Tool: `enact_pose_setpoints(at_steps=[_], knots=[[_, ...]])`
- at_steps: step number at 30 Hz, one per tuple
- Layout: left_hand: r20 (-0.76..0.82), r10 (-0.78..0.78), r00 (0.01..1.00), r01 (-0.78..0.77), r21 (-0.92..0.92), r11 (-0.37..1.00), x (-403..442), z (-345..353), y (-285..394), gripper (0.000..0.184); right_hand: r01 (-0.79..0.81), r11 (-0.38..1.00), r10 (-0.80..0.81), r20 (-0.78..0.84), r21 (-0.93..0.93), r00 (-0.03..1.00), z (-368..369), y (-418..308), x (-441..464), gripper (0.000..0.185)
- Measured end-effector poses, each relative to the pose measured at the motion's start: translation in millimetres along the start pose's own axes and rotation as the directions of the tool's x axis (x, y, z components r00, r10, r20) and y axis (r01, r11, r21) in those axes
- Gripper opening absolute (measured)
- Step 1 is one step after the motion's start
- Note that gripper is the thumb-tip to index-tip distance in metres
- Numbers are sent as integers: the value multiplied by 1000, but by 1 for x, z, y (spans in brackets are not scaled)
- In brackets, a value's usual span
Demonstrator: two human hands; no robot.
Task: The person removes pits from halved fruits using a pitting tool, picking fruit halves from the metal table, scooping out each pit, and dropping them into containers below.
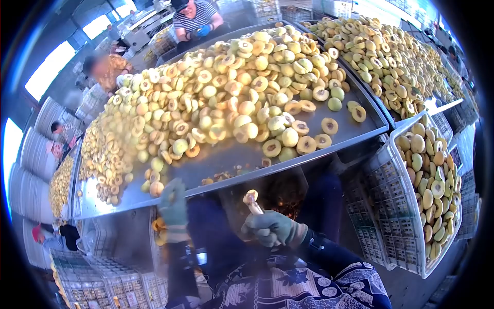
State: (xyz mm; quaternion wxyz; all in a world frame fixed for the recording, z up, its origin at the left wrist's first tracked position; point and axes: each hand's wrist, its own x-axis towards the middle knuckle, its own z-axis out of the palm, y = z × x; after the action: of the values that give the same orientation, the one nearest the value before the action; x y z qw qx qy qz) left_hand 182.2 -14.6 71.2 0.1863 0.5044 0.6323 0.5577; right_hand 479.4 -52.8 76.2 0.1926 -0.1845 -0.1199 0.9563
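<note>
My right hand (270, 228), in a grey-green glove, is closed round a pale-handled tool (253, 203) that points up. A small brownish piece sits at the tool's tip. My left hand (174, 206), gloved and blurred by motion, is raised at the near edge of the metal table (231, 175); its fingers are smeared. Near it on the table lie halved yellow-green fruits (155, 188). A large heap of halved fruits (206, 92), many showing brown centres, covers much of the table.
A white crate (395, 206) full of fruit halves stands at the right. Beyond a divider lies another fruit heap (381, 56). Other crates (110, 280) stand at the lower left. Co-workers (194, 20) are at the far side and left. Dark scraps lie below the table edge.
</note>
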Motion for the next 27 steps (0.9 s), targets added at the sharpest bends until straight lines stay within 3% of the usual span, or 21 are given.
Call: enact_pose_setpoints(at_steps=[1,2,4,5,6,7,8,9,10,11,12,13,14,15,18,19,21,24,25,27], knots=[[253,268,930,-361,478,801,7,-19,32,12,-25,980,6,-99,-197,995,-14,-3,7,20],[140,53,989,-147,850,505,12,-30,32,14,35,886,-118,-152,-462,981,-25,-2,12,19],[343,138,929,-362,761,538,23,-16,43,21,46,811,-223,-237,-583,946,-43,2,26,18],[435,182,882,-458,702,546,27,-9,45,25,30,886,-187,-297,-463,936,-51,2,34,19],[288,61,956,-208,513,833,34,14,2,24,17,943,-141,-351,-333,926,-56,2,38,20],[314,1,949,-104,311,945,29,49,28,23,70,874,-248,-318,-480,915,-59,1,37,20],[407,-56,912,-92,336,937,29,80,39,27,118,781,-349,-271,-614,897,-61,0,34,21],[455,-56,889,-72,259,963,28,116,35,30,141,772,-385,-279,-619,880,-62,-2,29,21],[551,-163,818,-33,328,944,28,145,56,34,163,763,-420,-287,-626,861,-62,-5,24,21],[675,-6,738,-239,270,933,30,171,31,49,184,752,-454,-294,-633,841,-63,-7,18,21],[568,-190,801,-44,371,927,26,207,20,57,155,871,-363,-398,-467,843,-41,-18,2,21],[657,-282,699,-56,443,895,30,228,32,57,127,952,-252,-479,-277,841,-31,-25,-7,21],[603,-201,772,-157,488,859,21,246,28,57,194,898,-371,-441,-395,817,-48,-20,-5,19],[549,-107,829,-250,534,807,15,259,35,57,218,900,-387,-462,-378,798,-58,-19,-5,17],[612,-170,773,-231,521,821,20,260,57,55,269,909,-404,-506,-320,762,-57,-31,-18,9],[619,-245,746,-112,480,870,22,257,56,55,392,873,-485,-437,-289,758,-56,-37,-20,8],[641,-377,668,137,392,910,29,243,52,55,443,810,-586,-525,-384,617,-56,-50,-12,16],[628,-148,764,-57,294,954,24,232,17,52,430,820,-572,-589,-379,571,-53,-77,-6,19],[610,-64,790,-120,256,959,24,226,21,51,412,761,-649,-562,-502,514,-55,-80,-2,21],[691,-146,708,130,76,989,19,212,28,40,339,613,-781,-481,-714,399,-67,-79,9,26]])
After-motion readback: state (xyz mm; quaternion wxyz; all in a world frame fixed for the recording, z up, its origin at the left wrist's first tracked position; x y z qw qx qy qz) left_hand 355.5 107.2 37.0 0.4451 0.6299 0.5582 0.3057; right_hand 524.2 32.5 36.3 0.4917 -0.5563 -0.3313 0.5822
